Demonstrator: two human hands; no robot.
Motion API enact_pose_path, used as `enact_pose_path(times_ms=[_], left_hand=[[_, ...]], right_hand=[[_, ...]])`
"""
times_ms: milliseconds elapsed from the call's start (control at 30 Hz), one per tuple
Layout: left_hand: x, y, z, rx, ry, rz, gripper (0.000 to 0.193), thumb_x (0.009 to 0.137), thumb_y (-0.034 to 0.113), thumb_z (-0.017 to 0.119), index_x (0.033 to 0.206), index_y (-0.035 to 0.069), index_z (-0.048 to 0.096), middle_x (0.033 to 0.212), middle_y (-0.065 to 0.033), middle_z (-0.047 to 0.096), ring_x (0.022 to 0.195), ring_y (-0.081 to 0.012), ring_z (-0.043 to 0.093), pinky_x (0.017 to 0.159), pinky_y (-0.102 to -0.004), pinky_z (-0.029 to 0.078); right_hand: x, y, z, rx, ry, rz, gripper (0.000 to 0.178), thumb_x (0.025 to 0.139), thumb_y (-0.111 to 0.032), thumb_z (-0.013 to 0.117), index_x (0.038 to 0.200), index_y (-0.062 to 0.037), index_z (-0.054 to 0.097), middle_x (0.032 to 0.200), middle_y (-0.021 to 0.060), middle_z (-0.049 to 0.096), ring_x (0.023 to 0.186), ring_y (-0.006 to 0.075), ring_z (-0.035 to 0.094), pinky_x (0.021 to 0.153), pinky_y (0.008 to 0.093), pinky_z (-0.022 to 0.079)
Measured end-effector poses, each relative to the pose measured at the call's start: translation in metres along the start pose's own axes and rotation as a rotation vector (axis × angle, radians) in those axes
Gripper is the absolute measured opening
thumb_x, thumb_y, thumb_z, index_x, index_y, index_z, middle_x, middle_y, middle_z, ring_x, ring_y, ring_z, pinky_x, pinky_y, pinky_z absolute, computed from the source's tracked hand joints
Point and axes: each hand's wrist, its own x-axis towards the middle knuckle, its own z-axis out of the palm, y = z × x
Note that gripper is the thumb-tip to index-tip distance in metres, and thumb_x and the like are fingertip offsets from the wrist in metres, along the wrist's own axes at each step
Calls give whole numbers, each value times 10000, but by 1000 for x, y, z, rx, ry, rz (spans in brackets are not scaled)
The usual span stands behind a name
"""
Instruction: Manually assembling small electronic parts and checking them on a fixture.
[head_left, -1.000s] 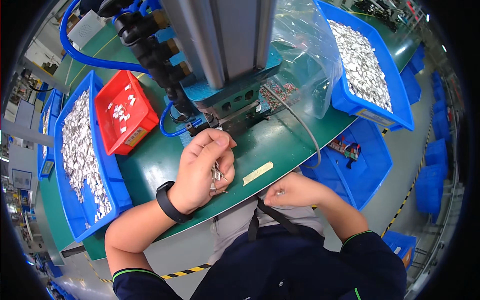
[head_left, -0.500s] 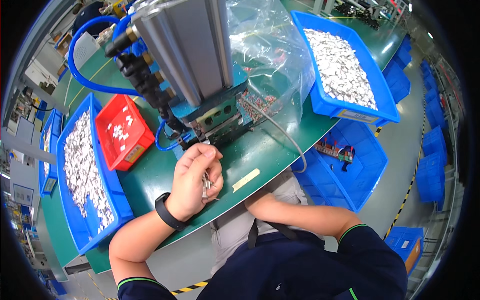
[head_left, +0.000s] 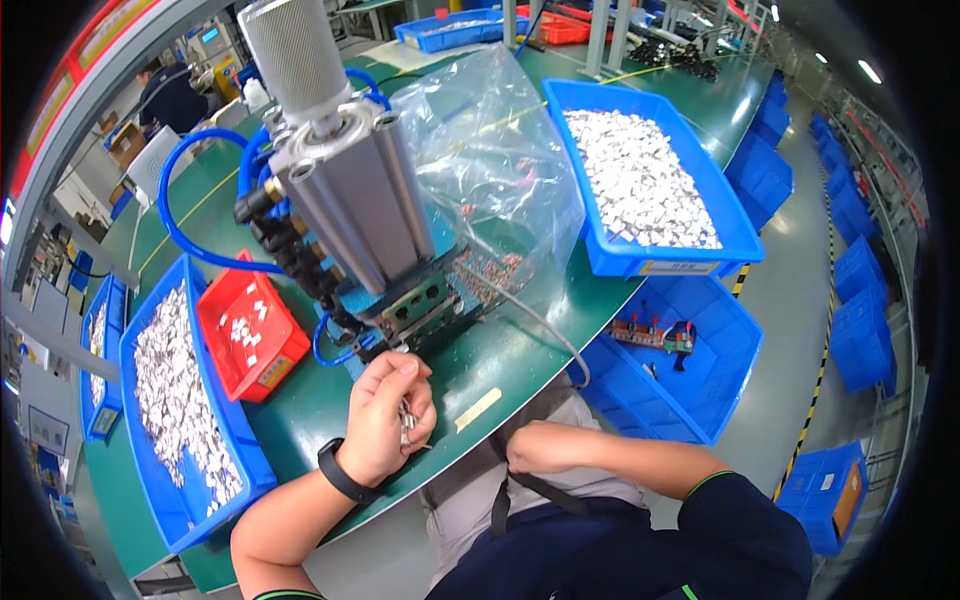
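Observation:
My left hand [head_left: 385,420], with a black band on its wrist, is closed around several small white parts with metal ends [head_left: 406,420]. Its thumb and forefinger pinch together at the front foot of the pneumatic press [head_left: 345,200]; anything between those fingertips is too small to make out. Down at my lap, my right hand [head_left: 537,447] is curled into a fist beside a black strap [head_left: 550,492], below the table edge. Whether it grips the strap or anything else is hidden.
On the green table [head_left: 330,435] stand a blue bin [head_left: 255,475] of white parts and a red tray [head_left: 292,335]. Another full blue bin [head_left: 735,225] is at right, near a clear plastic bag [head_left: 500,130]. Blue bins [head_left: 735,340] sit lower right. Tape [head_left: 478,409] lies near the edge.
The view has tilted up, so the press and bins show lower. My right hand has come out from under the table edge. My left hand stays at the press, holding the parts.

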Motion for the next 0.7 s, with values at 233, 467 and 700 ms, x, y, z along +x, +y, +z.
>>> enact_pose_path(times_ms=[233, 467, 700], left_hand=[[-4, 0, -6, 27, 37, 26, 184, 954, 233, 477, 927, 51, 492, 563, -47, 414, 364, -125, 356, 318, -251, 237], [6, 5, -1, 16, -46, -11, 174, 955, 226, 478, 937, 54, 496, 568, -47, 413, 376, -126, 369, 311, -246, 238], [2, 2, -3, -44, 5, -47, 197, 960, 246, 491, 961, 50, 500, 592, -43, 438, 394, -117, 372, 333, -245, 248]], right_hand=[[-135, -43, -222, 259, 210, 203, 249, 853, -252, 671, 1009, -60, 695, 748, 12, 658, 628, 61, 582, 536, 239, 477], [-148, 6, -289, -999, 1040, 537, 481, 776, -204, 710, 1181, -11, 537, 1123, 201, 546, 1088, 299, 519, 916, 401, 433], [-46, -96, -132, -167, 823, -403, 201, 774, -159, 702, 918, -35, 636, 864, 122, 635, 770, 279, 624, 696, 352, 505]])
